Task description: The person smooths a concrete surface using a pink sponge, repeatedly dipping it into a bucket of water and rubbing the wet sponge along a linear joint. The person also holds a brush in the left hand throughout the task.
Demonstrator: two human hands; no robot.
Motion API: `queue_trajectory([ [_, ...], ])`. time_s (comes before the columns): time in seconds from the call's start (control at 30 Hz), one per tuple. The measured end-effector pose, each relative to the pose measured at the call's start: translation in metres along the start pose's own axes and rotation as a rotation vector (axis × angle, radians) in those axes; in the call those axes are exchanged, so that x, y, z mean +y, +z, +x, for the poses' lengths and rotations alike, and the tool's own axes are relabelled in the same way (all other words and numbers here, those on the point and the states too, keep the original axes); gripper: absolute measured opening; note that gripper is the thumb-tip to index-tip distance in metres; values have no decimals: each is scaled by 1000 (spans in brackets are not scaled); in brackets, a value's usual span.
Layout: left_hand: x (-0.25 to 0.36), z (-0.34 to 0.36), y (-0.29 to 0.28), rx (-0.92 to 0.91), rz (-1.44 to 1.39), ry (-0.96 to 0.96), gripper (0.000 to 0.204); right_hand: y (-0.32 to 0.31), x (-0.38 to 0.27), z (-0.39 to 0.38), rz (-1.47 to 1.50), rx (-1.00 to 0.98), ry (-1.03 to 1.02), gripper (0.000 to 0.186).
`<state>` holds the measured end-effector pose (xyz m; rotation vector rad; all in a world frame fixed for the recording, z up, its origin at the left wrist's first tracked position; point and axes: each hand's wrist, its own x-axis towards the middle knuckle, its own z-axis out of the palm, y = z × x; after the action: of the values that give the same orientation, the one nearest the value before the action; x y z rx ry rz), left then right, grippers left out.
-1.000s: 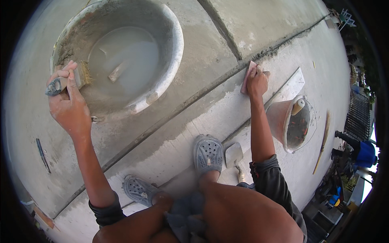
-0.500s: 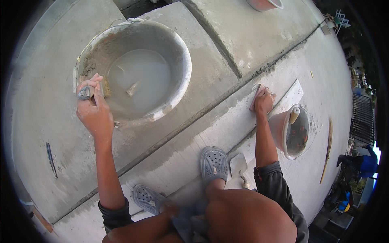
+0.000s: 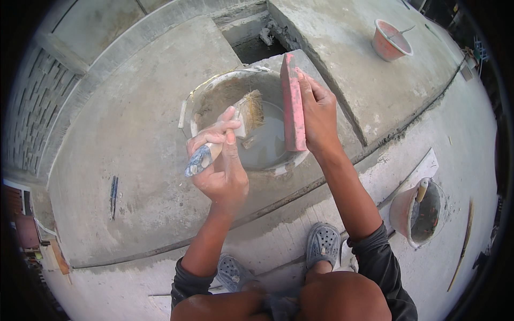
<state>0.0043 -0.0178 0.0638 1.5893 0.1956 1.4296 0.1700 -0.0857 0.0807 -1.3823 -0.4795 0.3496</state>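
My left hand (image 3: 217, 166) is closed round the handle of a paintbrush (image 3: 247, 115) with wide, pale bristles. The bristles point up and to the right, over a large bucket (image 3: 214, 88) of cloudy grey water. Across from it, my right hand (image 3: 319, 115) grips a pink float (image 3: 293, 109), a flat block smeared with grey and held on edge above the bucket's right rim. Brush and float are apart. A small pale piece lies in the water below the bristles.
A smaller bucket (image 3: 400, 214) with a handled tool stands at right, beside a pale board (image 3: 417, 174). A reddish bucket (image 3: 388, 45) sits on the far slab. Behind the large bucket gapes an opening (image 3: 259, 51) in the concrete. Two thin dark sticks (image 3: 113, 198) lie at left.
My right hand has lifted the float off the floor and brought it over the bucket. The brush has moved from the bucket's left rim to over its middle. The view has shifted left.
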Motion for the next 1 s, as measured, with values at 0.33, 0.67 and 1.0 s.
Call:
queue_trajectory([
  [0.33, -38, 41, -17, 100, 122, -102, 10, 16, 18, -96, -357, -457, 66, 38],
  [0.67, -64, 17, -33, -11, 196, -230, 9, -157, 55, -96, 710, -111, 483, 37],
  [1.0, -84, -6, -37, -77, 463, -360, 8, -345, 68, -72, -103, 283, 387, 34],
])
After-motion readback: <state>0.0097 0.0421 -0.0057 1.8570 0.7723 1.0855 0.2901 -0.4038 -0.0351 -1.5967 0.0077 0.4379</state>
